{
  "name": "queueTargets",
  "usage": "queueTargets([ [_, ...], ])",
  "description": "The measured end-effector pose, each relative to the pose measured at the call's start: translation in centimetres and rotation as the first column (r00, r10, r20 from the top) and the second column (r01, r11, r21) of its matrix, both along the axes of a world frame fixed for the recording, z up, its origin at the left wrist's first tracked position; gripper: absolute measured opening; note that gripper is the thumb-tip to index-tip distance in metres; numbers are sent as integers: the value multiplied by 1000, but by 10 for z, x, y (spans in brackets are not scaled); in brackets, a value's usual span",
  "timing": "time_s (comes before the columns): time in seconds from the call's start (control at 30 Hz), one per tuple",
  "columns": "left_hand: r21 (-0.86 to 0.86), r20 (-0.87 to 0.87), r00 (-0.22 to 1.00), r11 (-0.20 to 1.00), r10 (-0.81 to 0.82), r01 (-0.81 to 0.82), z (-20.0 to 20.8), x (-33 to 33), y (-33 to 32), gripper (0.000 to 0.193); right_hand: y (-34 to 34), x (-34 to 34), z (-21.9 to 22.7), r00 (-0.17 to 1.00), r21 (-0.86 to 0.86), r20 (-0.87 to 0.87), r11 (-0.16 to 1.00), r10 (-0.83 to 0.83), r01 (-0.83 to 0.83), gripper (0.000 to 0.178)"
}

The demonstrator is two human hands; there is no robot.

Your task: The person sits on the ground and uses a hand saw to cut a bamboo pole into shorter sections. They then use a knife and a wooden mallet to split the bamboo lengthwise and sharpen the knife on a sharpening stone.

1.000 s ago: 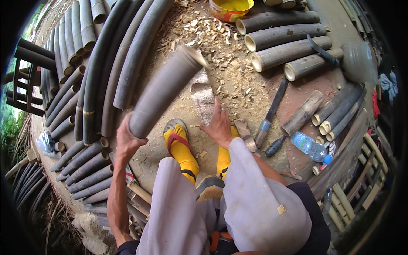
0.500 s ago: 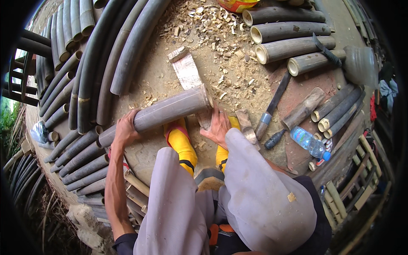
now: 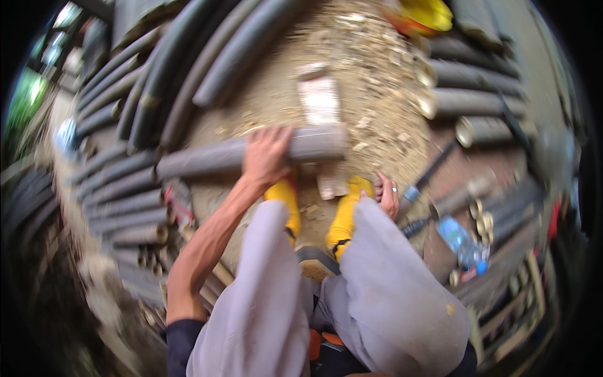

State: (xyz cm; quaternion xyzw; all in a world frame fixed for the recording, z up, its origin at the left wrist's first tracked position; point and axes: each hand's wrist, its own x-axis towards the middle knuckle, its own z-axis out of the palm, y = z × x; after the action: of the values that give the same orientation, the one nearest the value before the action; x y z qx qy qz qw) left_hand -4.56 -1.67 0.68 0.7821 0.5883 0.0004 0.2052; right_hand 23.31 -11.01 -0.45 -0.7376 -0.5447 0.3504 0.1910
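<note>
My left hand (image 3: 270, 154) is wrapped over the middle of a thick grey-brown bamboo pole (image 3: 207, 160). The pole lies crosswise in front of my feet, its right end over a pale flat board (image 3: 319, 103). Beside my right shin, my right hand (image 3: 387, 196), with a ring on one finger, is off the pole. Its fingers look loosely bent with nothing seen in them, though the knee hides part of the hand. Just to its right lies a long-bladed knife (image 3: 433, 168) with a blue band and dark handle.
Long bamboo poles (image 3: 179, 69) fan out at the far left, with shorter bamboo pieces (image 3: 129, 195) stacked nearer. More cut bamboo (image 3: 474, 103) lies at the right, near a plastic water bottle (image 3: 461, 242). Wood chips (image 3: 377, 81) cover the ground ahead, below a yellow-red container (image 3: 424, 16).
My left hand has moved rightward from the pole's left part to its middle. My right hand has left the pole's right end and moved right toward the knife. The view has shifted and blurred.
</note>
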Motion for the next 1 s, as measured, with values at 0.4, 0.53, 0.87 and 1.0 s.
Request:
queueTargets([
  [0.4,-73,110,993,996,-33,41,7,-15,20,76,27,-77,-56,993,102,-55,990,106,-100,105],
  [0.53,-377,136,990,922,-37,86,10,-23,38,80,28,-69,-42,995,125,-9,988,96,-94,113],
  [0.87,38,88,996,999,-2,-1,2,-1,11,88,19,-63,-53,982,45,39,982,183,-184,117],
  [1.0,-83,132,990,995,-41,52,0,-5,28,82,20,-62,-47,983,74,2,980,183,-183,117],
])
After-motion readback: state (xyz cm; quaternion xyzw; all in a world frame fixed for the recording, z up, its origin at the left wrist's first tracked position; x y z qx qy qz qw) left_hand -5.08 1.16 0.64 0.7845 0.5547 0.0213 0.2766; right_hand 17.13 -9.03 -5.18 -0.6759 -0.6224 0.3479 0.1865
